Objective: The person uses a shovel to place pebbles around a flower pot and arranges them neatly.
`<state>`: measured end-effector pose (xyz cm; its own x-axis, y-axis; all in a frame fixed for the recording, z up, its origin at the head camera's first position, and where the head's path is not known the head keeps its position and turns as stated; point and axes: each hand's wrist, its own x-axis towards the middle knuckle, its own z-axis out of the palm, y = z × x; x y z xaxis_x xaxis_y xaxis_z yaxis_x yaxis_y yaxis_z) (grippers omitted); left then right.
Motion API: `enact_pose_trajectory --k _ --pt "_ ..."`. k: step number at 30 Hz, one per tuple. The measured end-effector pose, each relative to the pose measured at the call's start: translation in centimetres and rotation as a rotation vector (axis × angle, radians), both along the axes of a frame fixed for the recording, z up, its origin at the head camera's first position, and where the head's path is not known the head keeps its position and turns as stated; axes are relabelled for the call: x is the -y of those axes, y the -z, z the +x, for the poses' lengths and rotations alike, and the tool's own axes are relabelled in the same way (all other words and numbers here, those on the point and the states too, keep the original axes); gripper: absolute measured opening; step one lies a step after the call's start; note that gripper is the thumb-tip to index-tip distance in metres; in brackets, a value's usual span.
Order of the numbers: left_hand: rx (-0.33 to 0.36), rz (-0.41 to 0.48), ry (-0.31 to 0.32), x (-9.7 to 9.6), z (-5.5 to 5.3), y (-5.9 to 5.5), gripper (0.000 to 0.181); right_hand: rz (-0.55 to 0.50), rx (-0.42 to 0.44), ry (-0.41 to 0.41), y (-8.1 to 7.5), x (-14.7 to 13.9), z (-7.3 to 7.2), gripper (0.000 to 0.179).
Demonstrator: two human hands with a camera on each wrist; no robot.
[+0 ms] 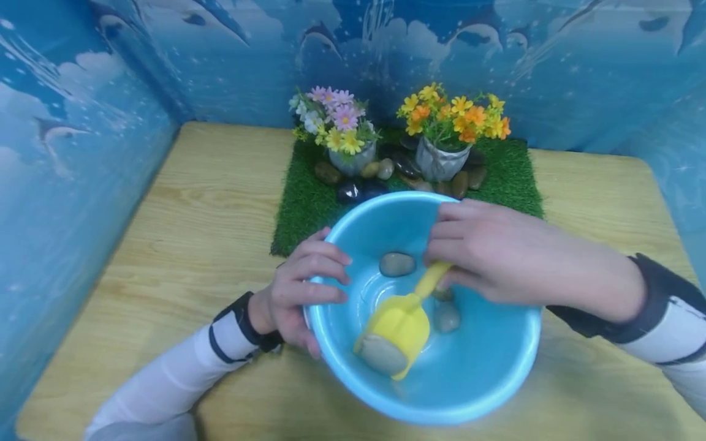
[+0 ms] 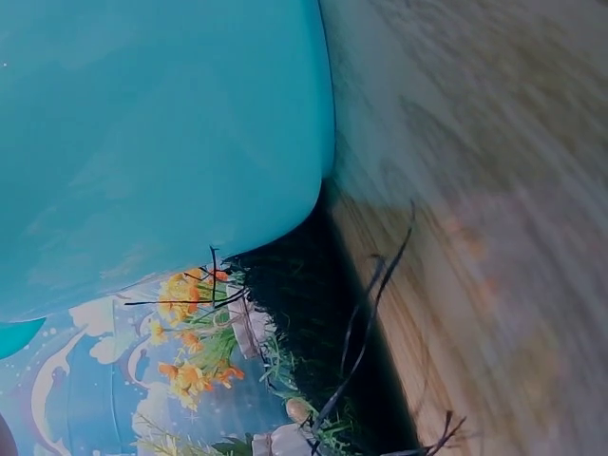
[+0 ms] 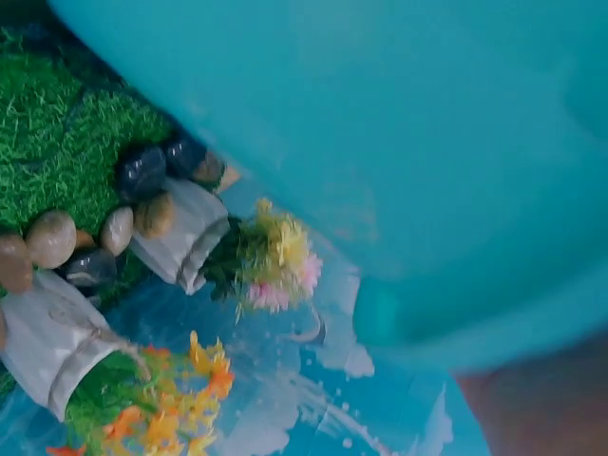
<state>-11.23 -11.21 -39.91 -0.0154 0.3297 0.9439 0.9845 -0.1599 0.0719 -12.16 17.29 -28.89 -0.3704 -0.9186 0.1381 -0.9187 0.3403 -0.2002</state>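
Note:
A light-blue plastic basin stands in front of the grass mat. My left hand holds its left rim, fingers over the inside and thumb outside. My right hand grips the handle of a yellow toy shovel, which slants down into the basin. On the shovel's blade lies a flat grey stone. Another grey stone rests on the basin floor, and a rounder stone sits right of the shovel beside a partly hidden brownish one. Both wrist views show mostly the basin's wall.
Behind the basin, a green artificial grass mat carries two flower pots, one pink and yellow, one orange and yellow. Dark and brown pebbles surround them. A blue dolphin-print curtain encloses the wooden table.

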Motion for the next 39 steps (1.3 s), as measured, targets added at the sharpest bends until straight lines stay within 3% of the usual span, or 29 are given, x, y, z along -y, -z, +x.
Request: enact_pose_trajectory --k 9,19,23,32,35,39 --pt "0.005 -0.003 -0.011 0.0 0.1 0.0 0.059 -0.101 0.037 0.016 -1.0 -1.9 -0.5 0.024" --pt "0.011 0.004 -0.013 -0.1 0.2 0.0 0.059 -0.198 0.006 0.032 -1.5 -4.0 -1.4 0.027" --pt "0.011 0.017 0.001 -0.1 0.1 0.0 0.059 -0.22 -0.033 0.135 -1.8 -4.6 -1.6 0.028" --pt "0.024 -0.019 -0.028 0.1 0.2 0.1 0.058 -0.219 -0.173 0.498 -2.1 -4.5 -2.8 0.024" --pt "0.027 -0.026 -0.023 0.1 0.1 0.2 0.058 -0.181 -0.17 0.599 -1.8 -4.3 -3.5 0.025" --pt "0.027 -0.025 -0.018 0.1 0.1 0.3 0.058 -0.135 -0.121 0.663 -1.2 -4.0 -4.7 0.025"
